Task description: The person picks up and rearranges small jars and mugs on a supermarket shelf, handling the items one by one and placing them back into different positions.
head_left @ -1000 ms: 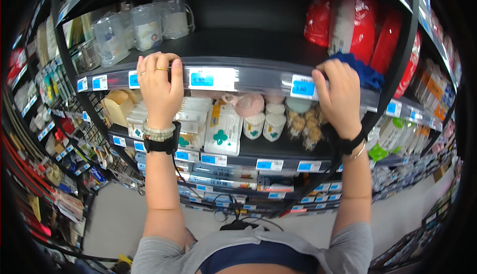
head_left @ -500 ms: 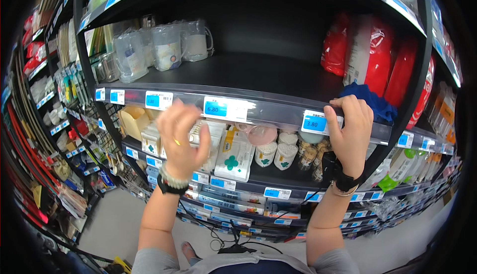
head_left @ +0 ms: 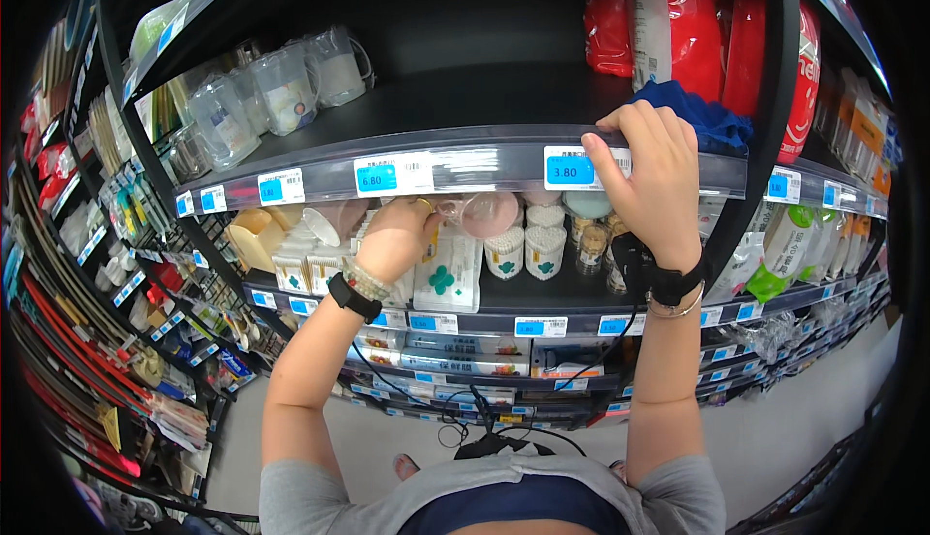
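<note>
My feed comes through bright and fairly even, with the upper shelf (head_left: pixel 465 84) sunk in deep shadow, glare on the red packages (head_left: pixel 693 36) and glossy shelf edge (head_left: pixel 484 169), and outer racks (head_left: pixel 77 317) bowed and soft toward the black rim.

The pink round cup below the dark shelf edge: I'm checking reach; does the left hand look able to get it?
Probably yes: the left hand is close beside the pink round cup, below the dark shelf edge, with nothing visibly between.

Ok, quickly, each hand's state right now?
Left hand: fingertips hidden under the shelf edge; open or closed, cannot tell.
Right hand: closed over that edge.
</note>
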The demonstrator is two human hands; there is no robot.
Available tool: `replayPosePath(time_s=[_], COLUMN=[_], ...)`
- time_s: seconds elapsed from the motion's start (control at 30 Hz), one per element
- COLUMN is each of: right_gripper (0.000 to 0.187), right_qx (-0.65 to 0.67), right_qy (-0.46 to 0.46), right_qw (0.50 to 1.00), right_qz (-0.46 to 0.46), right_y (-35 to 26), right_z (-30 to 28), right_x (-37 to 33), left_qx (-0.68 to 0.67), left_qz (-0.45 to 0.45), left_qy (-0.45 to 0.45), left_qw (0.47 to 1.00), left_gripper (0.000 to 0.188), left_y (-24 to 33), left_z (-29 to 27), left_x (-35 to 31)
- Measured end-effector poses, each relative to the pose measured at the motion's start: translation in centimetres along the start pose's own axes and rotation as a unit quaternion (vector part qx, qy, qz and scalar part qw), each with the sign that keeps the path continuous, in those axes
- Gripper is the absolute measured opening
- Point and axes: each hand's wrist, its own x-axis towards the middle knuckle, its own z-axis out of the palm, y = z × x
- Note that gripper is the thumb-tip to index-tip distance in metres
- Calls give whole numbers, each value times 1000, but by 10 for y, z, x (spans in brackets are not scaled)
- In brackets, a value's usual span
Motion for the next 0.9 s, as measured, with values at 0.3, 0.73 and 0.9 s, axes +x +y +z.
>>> replayPosePath(time_s=[0.3,0.73,0.9], right_gripper=[19,30,34], right_qx=[1,203,108], right_qy=[-21,-147,-226], right_qw=[1000,964,963], right_qz=[18,-86,-101], right_y=[-4,-66,-57], right_z=[-2,-34,-38], right_x=[3,55,74], left_qx=[-127,-515,-406], left_qz=[97,-96,-110], left_qy=[148,148,136], left_qw=[976,839,897], left_gripper=[25,26,37], left_y=[32,34,-3], left_z=[-40,-162,-196], left_x=[-63,-19,55])
